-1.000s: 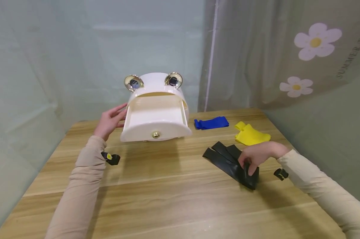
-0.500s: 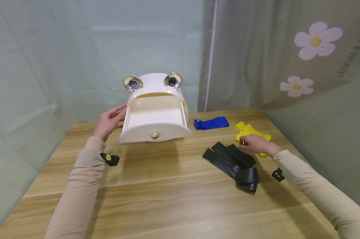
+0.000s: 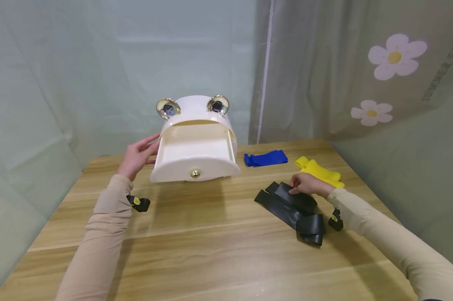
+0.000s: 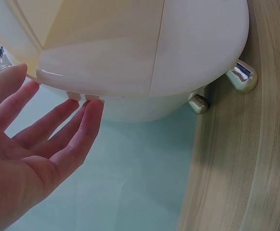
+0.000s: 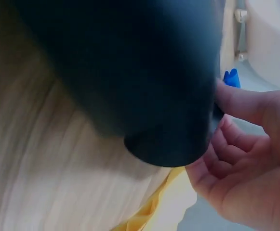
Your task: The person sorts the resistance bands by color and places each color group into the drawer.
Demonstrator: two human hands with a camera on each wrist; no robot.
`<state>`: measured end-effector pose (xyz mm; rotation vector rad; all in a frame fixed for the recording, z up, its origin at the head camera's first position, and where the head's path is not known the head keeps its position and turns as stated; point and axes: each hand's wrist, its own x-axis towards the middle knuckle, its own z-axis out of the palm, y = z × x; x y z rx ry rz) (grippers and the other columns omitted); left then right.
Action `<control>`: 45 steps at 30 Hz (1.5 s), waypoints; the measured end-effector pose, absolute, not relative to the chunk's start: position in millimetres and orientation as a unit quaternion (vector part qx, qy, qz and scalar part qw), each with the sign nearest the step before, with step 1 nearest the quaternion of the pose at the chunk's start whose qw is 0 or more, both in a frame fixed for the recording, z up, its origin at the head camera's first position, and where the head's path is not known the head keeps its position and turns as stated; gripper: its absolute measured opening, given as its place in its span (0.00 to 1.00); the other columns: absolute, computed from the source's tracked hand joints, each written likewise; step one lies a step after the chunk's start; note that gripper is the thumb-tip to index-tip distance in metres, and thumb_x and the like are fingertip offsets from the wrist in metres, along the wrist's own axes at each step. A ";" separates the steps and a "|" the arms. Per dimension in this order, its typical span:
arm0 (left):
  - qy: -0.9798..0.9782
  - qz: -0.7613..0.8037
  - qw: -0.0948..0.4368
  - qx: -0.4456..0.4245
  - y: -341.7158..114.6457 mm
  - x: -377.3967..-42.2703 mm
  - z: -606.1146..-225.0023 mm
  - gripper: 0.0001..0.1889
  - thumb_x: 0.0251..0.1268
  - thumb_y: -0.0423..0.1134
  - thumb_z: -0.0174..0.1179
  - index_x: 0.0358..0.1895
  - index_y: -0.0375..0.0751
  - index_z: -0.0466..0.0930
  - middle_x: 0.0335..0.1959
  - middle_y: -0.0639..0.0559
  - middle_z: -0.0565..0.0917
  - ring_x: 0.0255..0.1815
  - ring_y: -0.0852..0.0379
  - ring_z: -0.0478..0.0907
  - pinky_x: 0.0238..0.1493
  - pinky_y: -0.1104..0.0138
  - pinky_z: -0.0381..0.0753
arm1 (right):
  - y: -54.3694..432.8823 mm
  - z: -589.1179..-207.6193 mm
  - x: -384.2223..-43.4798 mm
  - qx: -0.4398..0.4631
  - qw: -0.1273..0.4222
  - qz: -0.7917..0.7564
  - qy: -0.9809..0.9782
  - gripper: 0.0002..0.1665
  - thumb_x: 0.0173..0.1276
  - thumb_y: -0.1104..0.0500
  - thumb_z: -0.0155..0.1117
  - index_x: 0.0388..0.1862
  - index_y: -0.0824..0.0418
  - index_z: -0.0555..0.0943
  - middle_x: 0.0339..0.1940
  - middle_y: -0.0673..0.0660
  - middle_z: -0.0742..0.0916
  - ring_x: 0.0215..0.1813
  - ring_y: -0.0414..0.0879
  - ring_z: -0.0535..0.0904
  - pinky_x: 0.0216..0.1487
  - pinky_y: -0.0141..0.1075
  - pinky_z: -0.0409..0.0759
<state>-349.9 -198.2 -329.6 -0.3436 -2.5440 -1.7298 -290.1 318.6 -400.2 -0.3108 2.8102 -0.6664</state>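
The person's right hand pinches the black band, thumb on one face and fingers on the other; where the fingertips meet, the band itself covers part of the grip, and up close by that wrist the black material is a dark blur. The left hand is loosely spread, fingers bent a little and apart, the tips touching the side of a white frog-shaped drawer box. From the head view those fingertips disappear behind the box's edge, but the left wrist view shows them right at its side, with nothing held between thumb and fingers.

The black band lies folded in strips on the right half of the desk, one end of it turned over into a thick loop nearest the person. Just beyond the right hand is a yellow band, folded and partly covered by that hand. Farther back, between it and the box, a folded blue band lies flat.

The box's drawer is pulled out toward the person, a gold knob on its front; its far end is hidden under the housing. Two gold-rimmed eyes sit on top. Behind hangs a pale curtain with white flowers at the right, its lettering cut off by the edge. Both beige sleeves run out of sight too.
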 end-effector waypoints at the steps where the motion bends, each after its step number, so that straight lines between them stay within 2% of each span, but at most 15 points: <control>1: -0.822 -0.558 0.023 -0.111 -198.1 -349.6 -329.9 0.32 0.69 0.58 0.52 0.73 0.53 0.62 0.57 0.49 0.78 0.39 0.75 0.80 0.40 0.71 0.85 | 316.9 -401.2 -291.2 -0.105 0.116 -0.231 0.960 0.13 0.62 0.60 0.69 0.35 0.67 0.76 0.29 0.57 0.80 0.33 0.46 0.72 0.34 0.32 0.72; 6: -0.823 -0.557 0.019 -0.113 -196.9 -349.7 -330.1 0.32 0.70 0.58 0.51 0.74 0.53 0.61 0.65 0.36 0.74 0.39 0.76 0.80 0.41 0.71 0.85 | 304.6 -405.1 -292.4 -0.088 0.110 -0.202 0.969 0.13 0.64 0.58 0.67 0.35 0.66 0.76 0.28 0.55 0.79 0.32 0.45 0.72 0.33 0.31 0.70; 9: -0.823 -0.557 0.015 -0.112 -196.8 -350.0 -329.7 0.32 0.70 0.58 0.50 0.74 0.53 0.60 0.68 0.30 0.69 0.39 0.76 0.79 0.41 0.71 0.85 | 297.4 -406.7 -292.0 -0.071 0.113 -0.195 0.972 0.15 0.63 0.58 0.69 0.37 0.67 0.76 0.31 0.58 0.81 0.33 0.47 0.73 0.34 0.33 0.73; 13: -0.824 -0.555 0.013 -0.111 -197.6 -349.9 -329.3 0.32 0.70 0.58 0.50 0.74 0.53 0.60 0.68 0.30 0.69 0.39 0.76 0.79 0.40 0.71 0.85 | 291.2 -405.2 -293.9 -0.045 0.138 -0.206 0.968 0.20 0.61 0.57 0.71 0.45 0.69 0.76 0.41 0.63 0.84 0.38 0.50 0.76 0.45 0.39 0.80; 16: -0.823 -0.558 0.011 -0.110 -197.5 -349.7 -328.7 0.33 0.70 0.58 0.50 0.75 0.52 0.59 0.69 0.31 0.68 0.39 0.76 0.79 0.41 0.71 0.85 | 289.6 -403.2 -296.5 -0.019 0.167 -0.221 0.961 0.23 0.63 0.57 0.70 0.49 0.71 0.76 0.46 0.65 0.84 0.42 0.51 0.77 0.52 0.43 0.81; 20: -0.821 -0.560 0.011 -0.111 -196.8 -350.0 -327.7 0.33 0.70 0.58 0.50 0.74 0.51 0.59 0.69 0.31 0.68 0.39 0.76 0.79 0.42 0.71 0.85 | 288.9 -402.8 -298.9 -0.004 0.187 -0.245 0.951 0.18 0.63 0.59 0.68 0.46 0.69 0.76 0.41 0.62 0.82 0.42 0.51 0.75 0.48 0.40 0.78; 25: -0.821 -0.560 0.012 -0.112 -197.3 -349.8 -327.8 0.33 0.70 0.59 0.50 0.74 0.51 0.60 0.69 0.30 0.68 0.38 0.76 0.79 0.41 0.71 0.85 | 287.0 -404.0 -298.5 -0.005 0.179 -0.245 0.953 0.14 0.62 0.61 0.69 0.40 0.68 0.75 0.34 0.58 0.79 0.38 0.49 0.73 0.39 0.34 0.74; 28: -0.821 -0.560 0.013 -0.112 -197.4 -349.2 -328.6 0.33 0.70 0.59 0.50 0.74 0.50 0.60 0.69 0.30 0.68 0.38 0.76 0.79 0.39 0.73 0.85 | 284.4 -405.0 -298.7 -0.004 0.171 -0.237 0.956 0.14 0.61 0.62 0.70 0.39 0.68 0.75 0.34 0.58 0.79 0.37 0.49 0.73 0.38 0.34 0.75; 32: -0.821 -0.560 0.011 -0.113 -196.7 -348.4 -329.9 0.33 0.70 0.59 0.51 0.74 0.50 0.60 0.69 0.31 0.69 0.38 0.77 0.79 0.39 0.73 0.85 | 283.6 -407.5 -299.9 0.008 0.183 -0.256 0.949 0.19 0.61 0.63 0.69 0.46 0.71 0.75 0.43 0.63 0.81 0.43 0.52 0.75 0.48 0.40 0.79; 36: -0.821 -0.559 0.008 -0.117 -196.6 -348.1 -330.8 0.33 0.71 0.57 0.50 0.74 0.49 0.60 0.68 0.32 0.69 0.37 0.77 0.79 0.39 0.72 0.85 | 286.3 -408.7 -301.0 -0.010 0.213 -0.263 0.941 0.22 0.63 0.63 0.68 0.53 0.73 0.75 0.51 0.67 0.81 0.48 0.54 0.76 0.56 0.46 0.79; 40: -0.821 -0.559 0.011 -0.117 -197.3 -347.3 -330.5 0.33 0.71 0.58 0.50 0.74 0.50 0.60 0.68 0.32 0.70 0.38 0.77 0.79 0.41 0.70 0.85 | 289.5 -400.7 -301.9 -0.080 0.217 -0.248 0.941 0.13 0.63 0.64 0.67 0.44 0.69 0.78 0.37 0.61 0.80 0.39 0.50 0.74 0.43 0.38 0.76; 42: -0.820 -0.559 0.012 -0.117 -197.9 -347.3 -330.1 0.33 0.70 0.58 0.50 0.74 0.50 0.60 0.68 0.32 0.70 0.38 0.77 0.79 0.41 0.70 0.86 | 291.5 -392.9 -301.9 -0.122 0.217 -0.244 0.937 0.10 0.63 0.65 0.66 0.40 0.68 0.77 0.34 0.58 0.80 0.36 0.46 0.74 0.38 0.34 0.74; 43: -0.821 -0.559 0.013 -0.117 -198.3 -347.4 -330.0 0.33 0.70 0.59 0.50 0.74 0.50 0.60 0.68 0.32 0.70 0.38 0.77 0.79 0.41 0.70 0.86 | 292.5 -388.1 -301.5 -0.138 0.221 -0.246 0.934 0.09 0.64 0.66 0.65 0.40 0.68 0.76 0.34 0.58 0.81 0.35 0.45 0.75 0.36 0.33 0.74; 45: -0.820 -0.560 0.014 -0.117 -199.2 -347.7 -329.6 0.33 0.70 0.59 0.50 0.74 0.50 0.60 0.68 0.31 0.70 0.38 0.76 0.79 0.40 0.71 0.85 | 293.4 -376.8 -299.5 -0.162 0.230 -0.252 0.926 0.11 0.66 0.67 0.62 0.45 0.70 0.75 0.40 0.64 0.85 0.38 0.47 0.79 0.36 0.34 0.80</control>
